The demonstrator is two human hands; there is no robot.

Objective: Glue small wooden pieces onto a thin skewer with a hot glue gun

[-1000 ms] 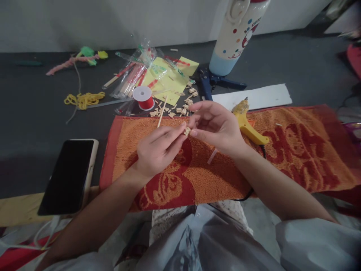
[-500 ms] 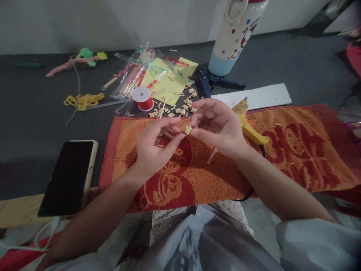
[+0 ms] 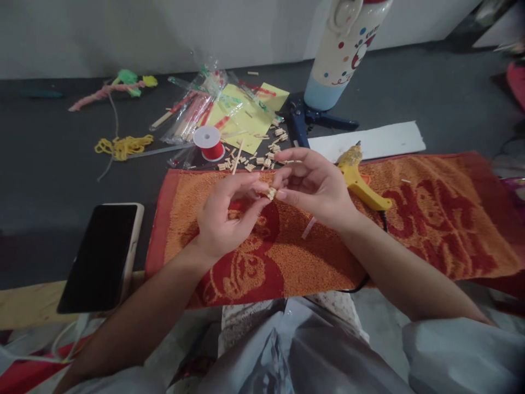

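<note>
Between my two hands is a small bundle of short wooden stick pieces (image 3: pixel 271 193), held just above the orange towel (image 3: pixel 320 262). My left hand (image 3: pixel 227 210) pinches it from the left with thumb and forefinger. From the other side, the thumb and fingertips of my right hand (image 3: pixel 314 186) close on it too. Past my fingers, cut stick pieces (image 3: pixel 268 158) lie scattered in loose bits and little clusters. A yellow glue gun (image 3: pixel 361 186) rests on the towel, right of my right hand.
A red thread spool (image 3: pixel 209 145), yellow paper (image 3: pixel 250 117), plastic-wrapped sticks (image 3: pixel 194 115) and a blue cutter tool (image 3: pixel 301 120) lie behind the towel. A tall bottle (image 3: pixel 336 65) stands at the back. A phone (image 3: pixel 98 257) lies at left, a white strip (image 3: pixel 381 141) at right.
Both hands stay on the small wooden bundle. It has turned slightly and shifted a little down and left, and my right-hand fingers have moved slightly left with it.
</note>
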